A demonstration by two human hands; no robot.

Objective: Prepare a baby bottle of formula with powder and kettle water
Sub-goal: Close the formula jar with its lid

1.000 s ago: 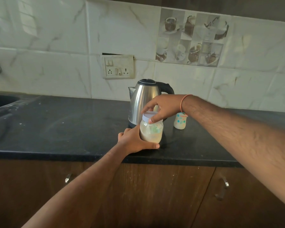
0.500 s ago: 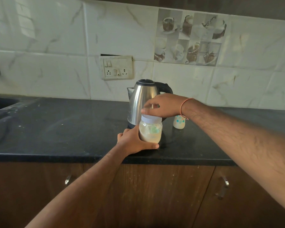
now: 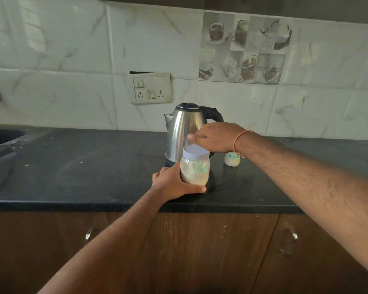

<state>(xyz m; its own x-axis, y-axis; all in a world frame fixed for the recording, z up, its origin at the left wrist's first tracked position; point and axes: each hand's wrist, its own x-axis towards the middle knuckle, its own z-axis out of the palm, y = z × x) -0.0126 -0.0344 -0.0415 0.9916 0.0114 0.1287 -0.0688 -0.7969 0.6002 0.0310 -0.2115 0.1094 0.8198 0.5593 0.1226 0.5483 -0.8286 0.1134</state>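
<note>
We see the left hand (image 3: pixel 174 183) gripping the jar (image 3: pixel 195 167) (white lid on) on the counter (image 3: pixel 72 166) before the kettle (image 3: pixel 185 130); right hand (image 3: pixel 215 136) hovers above, grip unclear.

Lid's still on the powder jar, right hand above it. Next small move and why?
Probably bring the right hand down onto the white lid and twist it off: the left hand already steadies the powder jar, and the lid looks closed.
</note>
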